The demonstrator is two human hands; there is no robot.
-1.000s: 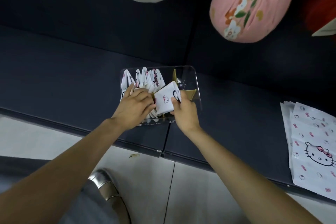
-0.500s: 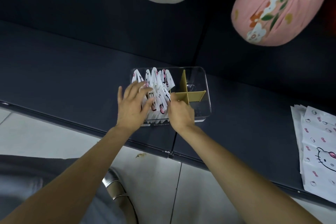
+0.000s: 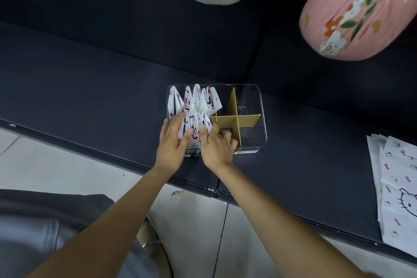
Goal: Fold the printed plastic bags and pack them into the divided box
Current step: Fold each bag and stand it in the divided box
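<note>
Folded bag held by right hand (image 3: 217, 145) 1 s ago is now down w/ the other folded bags (image 3: 194, 128) in divided box (image 3: 259, 101) on bench, both hands side by side w/ left hand (image 3: 172, 142), fingers pressing pack; flat bags (image 3: 397, 176) wait far right, so more folding left.

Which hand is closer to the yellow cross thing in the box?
Right. The right hand sits against the yellow cross-shaped divider; the left hand is farther left, on the folded printed plastic bags.
</note>
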